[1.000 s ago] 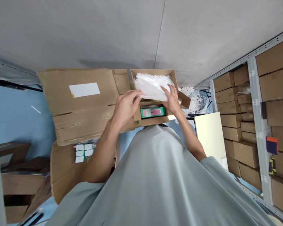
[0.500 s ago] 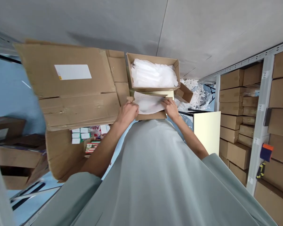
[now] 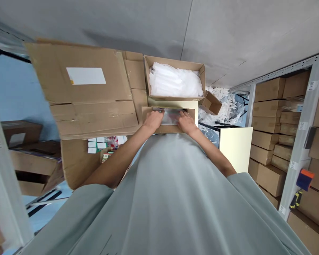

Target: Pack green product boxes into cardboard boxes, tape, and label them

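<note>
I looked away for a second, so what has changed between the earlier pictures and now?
The left hand and right hand let go of the stacked sheets, drew one white sheet toward the body and pushed it down into the small cardboard box, over the green-and-pink package seen earlier. The open carton and the large brown cardboard stayed put.

head view | from head height | facing forward and down | shirt (image 3: 172,187) nearest
</note>
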The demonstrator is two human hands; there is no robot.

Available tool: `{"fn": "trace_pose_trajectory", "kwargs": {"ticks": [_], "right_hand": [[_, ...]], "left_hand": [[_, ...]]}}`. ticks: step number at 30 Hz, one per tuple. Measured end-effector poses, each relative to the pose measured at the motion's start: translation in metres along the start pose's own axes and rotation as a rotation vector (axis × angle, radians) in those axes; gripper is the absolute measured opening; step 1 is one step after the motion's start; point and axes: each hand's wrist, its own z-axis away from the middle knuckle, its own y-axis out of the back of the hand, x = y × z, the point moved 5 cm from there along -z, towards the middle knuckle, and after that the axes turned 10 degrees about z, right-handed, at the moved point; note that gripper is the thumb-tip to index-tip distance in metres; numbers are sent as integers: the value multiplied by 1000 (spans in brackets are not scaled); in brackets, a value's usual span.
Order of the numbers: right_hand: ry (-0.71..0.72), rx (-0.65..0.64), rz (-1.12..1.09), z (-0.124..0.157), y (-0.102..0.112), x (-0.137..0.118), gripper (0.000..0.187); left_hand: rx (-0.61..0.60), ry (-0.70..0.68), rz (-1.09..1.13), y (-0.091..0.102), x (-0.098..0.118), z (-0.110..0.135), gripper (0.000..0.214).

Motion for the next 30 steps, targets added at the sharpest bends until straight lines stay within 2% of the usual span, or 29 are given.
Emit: {"fn": "trace_pose_trajectory", "kwargs": {"ticks": [5, 9, 15, 19, 23, 25, 27, 29, 30], "right_hand": [[-141, -79, -12, -37, -5, -8, 66], [-161, -62, -42, -41, -3, -8, 63], [-95, 4, -46, -15, -5, -4, 49], [-119, 26, -44, -28, -6, -10, 43], [-185, 72, -92, -29, 5, -10, 42], [-166, 128, -116, -11, 13, -4, 34], [-195, 211, -125, 16, 17, 9, 31], [-348, 307, -162, 44, 16, 31, 35], [-444, 345, -205, 55, 12, 43, 37]], "left_hand": [[-27, 30, 29, -14, 6, -25, 37], [-1, 10, 39, -13, 14, -36, 39], [74, -34, 65, -11, 7, -8, 44], [70, -9, 64, -14, 17, -8, 41], [76, 2, 54, -9, 22, 1, 41], [158, -59, 119, 0, 12, 22, 39], [349, -86, 218, 12, -9, 50, 41], [532, -2, 298, 20, -40, 76, 44], [570, 55, 332, 20, -55, 84, 43]]}}
